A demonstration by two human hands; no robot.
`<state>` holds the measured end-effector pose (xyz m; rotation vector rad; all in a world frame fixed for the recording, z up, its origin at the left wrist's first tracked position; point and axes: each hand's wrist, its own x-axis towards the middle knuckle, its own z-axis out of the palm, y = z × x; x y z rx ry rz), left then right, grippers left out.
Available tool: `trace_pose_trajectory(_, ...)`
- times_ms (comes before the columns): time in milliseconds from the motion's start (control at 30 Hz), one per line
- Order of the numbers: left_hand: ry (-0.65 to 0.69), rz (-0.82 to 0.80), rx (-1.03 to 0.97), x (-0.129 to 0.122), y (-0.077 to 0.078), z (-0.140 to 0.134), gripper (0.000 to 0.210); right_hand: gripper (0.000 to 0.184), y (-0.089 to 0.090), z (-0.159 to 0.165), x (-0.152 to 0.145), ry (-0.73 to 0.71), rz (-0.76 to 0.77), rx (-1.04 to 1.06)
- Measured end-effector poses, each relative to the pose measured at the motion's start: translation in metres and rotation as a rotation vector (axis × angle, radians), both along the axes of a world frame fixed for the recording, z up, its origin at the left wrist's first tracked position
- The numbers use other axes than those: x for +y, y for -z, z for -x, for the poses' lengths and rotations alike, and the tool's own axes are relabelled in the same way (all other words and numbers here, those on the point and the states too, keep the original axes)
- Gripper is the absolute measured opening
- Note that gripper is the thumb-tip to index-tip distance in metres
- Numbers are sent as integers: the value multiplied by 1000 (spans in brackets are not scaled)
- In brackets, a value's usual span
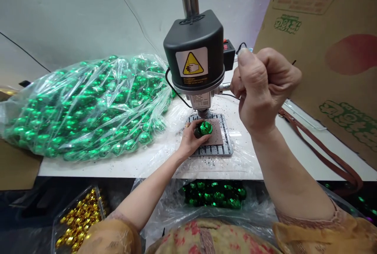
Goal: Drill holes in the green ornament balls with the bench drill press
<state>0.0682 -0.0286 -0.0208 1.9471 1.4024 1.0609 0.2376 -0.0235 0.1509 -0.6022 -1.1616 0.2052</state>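
Observation:
A shiny green faceted ball (205,128) rests on a brown pad (217,133) over the slotted grey base plate (228,144). My left hand (193,138) is closed round the ball's left side, thumb in front and fingers behind. Right above the ball is the lower end of a black-topped bench drill press (203,113); whether they touch I cannot tell. My right hand (263,85) is raised at the machine's right side, its fingers wrapped round the end of the metal feed lever (225,87). Most of that lever is hidden by the hand.
A large clear bag of green balls (88,108) lies on the left of the white table (112,169). Gold pieces fill a clear bin (79,218) below. More green balls (215,194) lie in plastic at my lap. A cardboard box (321,61) and brown strap (321,148) stand right.

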Motion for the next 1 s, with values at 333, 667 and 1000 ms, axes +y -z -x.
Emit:
trace_pose_trajectory(333, 36, -11, 6, 1, 3, -1, 54, 53, 22, 7, -3, -99, -255, 70)
trace_pose_trajectory(667, 34, -16, 29, -1, -1, -2, 53, 53, 35, 5, -2, -65, -290, 72)
trace_pose_trajectory(1000, 22, -32, 37, -2, 0, -2, 54, 54, 45, 8, 1, 4, -388, 53)
